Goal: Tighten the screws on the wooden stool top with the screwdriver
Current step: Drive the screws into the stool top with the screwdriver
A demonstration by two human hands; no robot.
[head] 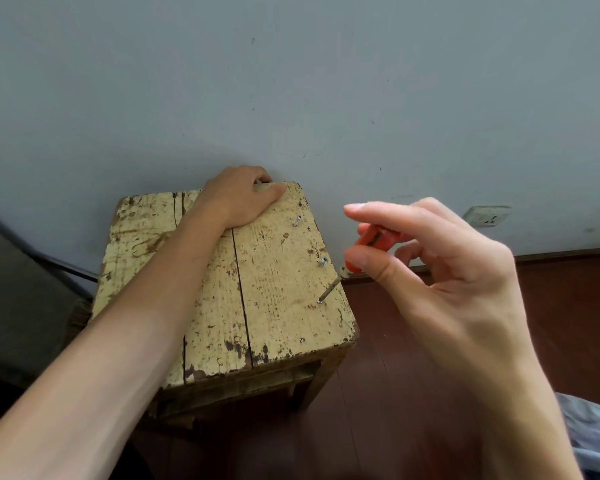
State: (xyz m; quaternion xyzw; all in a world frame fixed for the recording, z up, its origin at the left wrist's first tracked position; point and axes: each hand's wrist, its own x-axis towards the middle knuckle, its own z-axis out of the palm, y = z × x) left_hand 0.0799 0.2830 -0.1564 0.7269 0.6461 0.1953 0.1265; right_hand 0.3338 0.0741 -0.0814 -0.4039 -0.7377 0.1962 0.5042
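Note:
A worn, cream-painted wooden stool top (208,296) stands against the wall. My left hand (238,197) grips its far edge, fingers curled over the back. My right hand (440,268) pinches the orange handle of a screwdriver (368,245) between thumb and fingers, the index finger stretched out above. The metal tip sits on a screw (320,301) near the stool's right edge. Two more screws stick up along that edge, a middle screw (323,261) and a far screw (297,220).
A grey wall rises behind the stool, with a white socket (487,216) low on the right. Dark red wooden floor (395,393) lies to the right and front. A dark grey surface (18,289) sits at the left, and pale fabric (593,434) shows at the bottom right.

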